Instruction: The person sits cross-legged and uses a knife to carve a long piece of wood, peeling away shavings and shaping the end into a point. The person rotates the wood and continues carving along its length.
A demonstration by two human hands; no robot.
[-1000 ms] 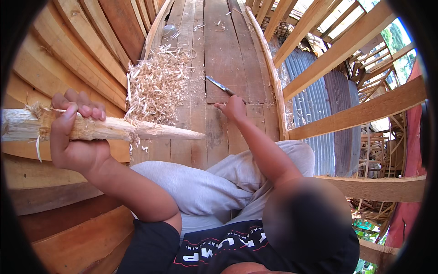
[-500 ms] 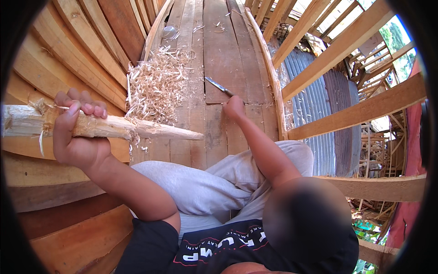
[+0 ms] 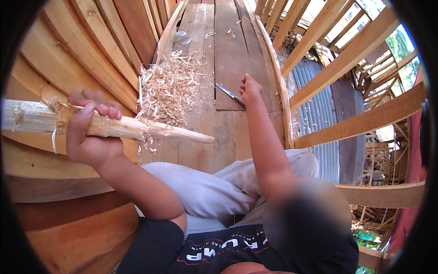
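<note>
A pale, peeled wooden pole point(image 3: 107, 125) with a tapered point lies across the left side, its point towards the middle. My left hand point(image 3: 93, 132) is wrapped round it, thumb on the near side, beside a tuft of frayed fibre. A knife point(image 3: 229, 94) rests on the floorboards ahead of me, blade pointing away to the left and dark handle end nearer. My right hand point(image 3: 250, 88) is stretched out just beyond and right of the handle, apart from it. Its fingers are curled together, and whatever they may hold is hidden.
A heap of wood shavings point(image 3: 169, 86) covers the floorboards point(image 3: 205, 123) past the pole's point. Behind it stands a small clear container point(image 3: 181, 37). Upright planks point(image 3: 96, 50) wall the left side. Slatted wooden railing point(image 3: 360, 121) runs along the right, above corrugated metal sheets point(image 3: 315, 109).
My right hand has come off the knife's handle and moved forward and right. The knife stays on the floor. My left hand keeps its hold on the pole; the view has shifted slightly.
</note>
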